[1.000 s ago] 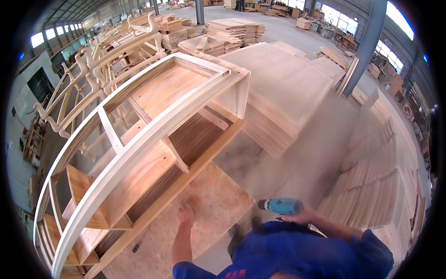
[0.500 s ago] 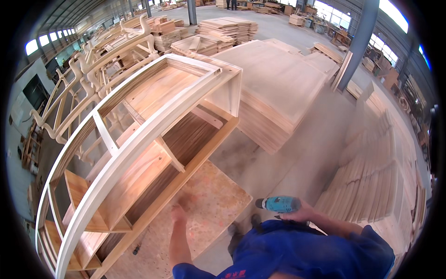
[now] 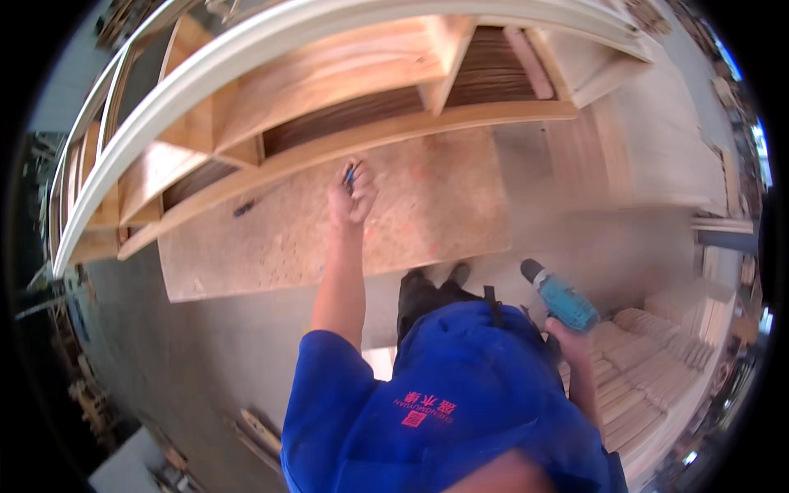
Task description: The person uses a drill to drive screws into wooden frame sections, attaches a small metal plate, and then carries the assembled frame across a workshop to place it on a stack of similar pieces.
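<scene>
My left hand (image 3: 352, 197) is closed above the worktop, close to the cabinet's near rail. A small blue and dark item (image 3: 350, 176) shows between its fingers, too small to name. Off to the right, my right hand (image 3: 569, 338) is wrapped round the handle of a teal cordless drill (image 3: 567, 302), whose dark chuck points away and to the left. A curved wooden cabinet frame (image 3: 329, 154) with open compartments lies along the far side of the worktop (image 3: 436, 201). On that worktop, left of my left hand, rests a small dark piece (image 3: 243, 209).
Stacked wooden strips (image 3: 649, 353) stand at my right, beside the drill. Beyond the cabinet's right end is a stack of pale panels (image 3: 666, 131). The worktop's near edge runs just ahead of my shoes (image 3: 459, 273). Some wood pieces (image 3: 261, 431) lie on the floor at lower left.
My view has tilted down and turned, so the cabinet now sits higher in it. The small blue item now shows in my closed left hand. The drill's chuck has swung to point farther away from me.
</scene>
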Action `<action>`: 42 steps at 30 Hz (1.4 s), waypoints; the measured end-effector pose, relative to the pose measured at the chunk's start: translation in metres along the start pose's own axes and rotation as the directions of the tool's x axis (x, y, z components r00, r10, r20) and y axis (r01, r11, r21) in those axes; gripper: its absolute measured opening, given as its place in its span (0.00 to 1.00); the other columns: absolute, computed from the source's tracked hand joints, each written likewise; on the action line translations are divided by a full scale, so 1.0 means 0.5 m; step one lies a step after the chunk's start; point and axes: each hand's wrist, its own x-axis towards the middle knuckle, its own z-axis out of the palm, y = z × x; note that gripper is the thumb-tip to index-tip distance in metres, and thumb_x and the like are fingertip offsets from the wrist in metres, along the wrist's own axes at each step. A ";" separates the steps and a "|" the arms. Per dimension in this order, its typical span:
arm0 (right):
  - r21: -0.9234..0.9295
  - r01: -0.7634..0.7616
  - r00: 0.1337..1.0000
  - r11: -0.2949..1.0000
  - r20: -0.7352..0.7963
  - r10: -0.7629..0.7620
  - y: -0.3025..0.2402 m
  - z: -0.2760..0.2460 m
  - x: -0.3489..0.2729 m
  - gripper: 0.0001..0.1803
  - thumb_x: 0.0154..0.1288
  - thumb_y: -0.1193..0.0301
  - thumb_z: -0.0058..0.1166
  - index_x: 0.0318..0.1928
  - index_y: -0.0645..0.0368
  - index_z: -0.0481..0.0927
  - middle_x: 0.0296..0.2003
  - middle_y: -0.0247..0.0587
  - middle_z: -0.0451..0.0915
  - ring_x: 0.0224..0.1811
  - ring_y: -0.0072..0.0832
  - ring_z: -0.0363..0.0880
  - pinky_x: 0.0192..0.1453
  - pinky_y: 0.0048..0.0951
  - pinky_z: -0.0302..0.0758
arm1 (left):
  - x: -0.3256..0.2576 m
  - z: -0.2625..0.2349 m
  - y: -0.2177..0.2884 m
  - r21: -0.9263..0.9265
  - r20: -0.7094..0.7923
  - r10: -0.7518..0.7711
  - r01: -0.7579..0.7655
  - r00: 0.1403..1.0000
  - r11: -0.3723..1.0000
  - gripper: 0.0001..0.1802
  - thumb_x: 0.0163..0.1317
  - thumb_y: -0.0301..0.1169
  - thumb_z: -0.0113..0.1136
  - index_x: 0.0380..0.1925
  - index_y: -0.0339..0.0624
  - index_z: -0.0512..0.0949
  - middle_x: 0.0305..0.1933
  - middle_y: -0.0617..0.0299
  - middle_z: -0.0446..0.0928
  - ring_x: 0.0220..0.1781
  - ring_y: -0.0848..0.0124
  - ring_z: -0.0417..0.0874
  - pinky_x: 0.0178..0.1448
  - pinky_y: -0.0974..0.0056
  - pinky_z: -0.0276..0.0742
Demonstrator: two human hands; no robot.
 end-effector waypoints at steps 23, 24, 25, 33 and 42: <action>0.038 -0.010 0.987 0.999 0.164 0.004 -0.032 0.032 0.085 0.13 0.59 0.77 0.63 0.46 0.60 0.83 0.35 0.34 0.85 0.33 0.21 0.83 0.39 0.27 0.80 | -0.032 -0.097 0.044 0.249 -0.199 0.486 0.524 0.851 -0.815 0.25 0.62 0.47 0.66 0.54 0.46 0.78 0.56 0.47 0.78 0.57 0.48 0.80 0.57 0.46 0.78; 0.104 0.005 0.987 0.995 0.161 -0.022 -0.036 0.033 0.093 0.13 0.59 0.76 0.63 0.46 0.61 0.83 0.35 0.34 0.85 0.34 0.20 0.83 0.40 0.27 0.80 | -0.027 -0.074 0.030 0.181 -0.226 0.490 0.530 0.842 -0.828 0.24 0.65 0.46 0.62 0.54 0.42 0.75 0.56 0.44 0.77 0.57 0.45 0.80 0.57 0.45 0.78; 0.157 0.010 0.985 0.988 0.171 -0.038 -0.044 0.036 0.092 0.13 0.59 0.76 0.63 0.46 0.61 0.82 0.35 0.34 0.85 0.34 0.20 0.83 0.40 0.27 0.80 | -0.031 -0.085 0.042 0.160 -0.203 0.471 0.504 0.858 -0.849 0.22 0.67 0.45 0.59 0.53 0.41 0.74 0.55 0.42 0.77 0.56 0.45 0.80 0.57 0.45 0.78; 0.164 0.042 0.991 0.986 0.122 -0.063 -0.016 0.040 0.055 0.13 0.60 0.75 0.63 0.46 0.61 0.82 0.36 0.34 0.85 0.35 0.21 0.83 0.43 0.27 0.80 | -0.041 -0.153 0.085 0.033 -0.296 0.383 0.410 0.875 -0.911 0.23 0.74 0.40 0.45 0.62 0.36 0.66 0.61 0.40 0.74 0.56 0.43 0.80 0.58 0.45 0.78; -0.005 0.202 0.976 0.979 0.086 -0.201 -0.048 0.028 0.070 0.13 0.58 0.75 0.64 0.45 0.60 0.84 0.38 0.36 0.86 0.37 0.22 0.84 0.45 0.28 0.81 | -0.037 -0.357 0.247 0.337 -0.165 0.368 0.404 0.915 -0.851 0.33 0.77 0.49 0.31 0.74 0.42 0.59 0.76 0.44 0.59 0.78 0.52 0.59 0.79 0.49 0.53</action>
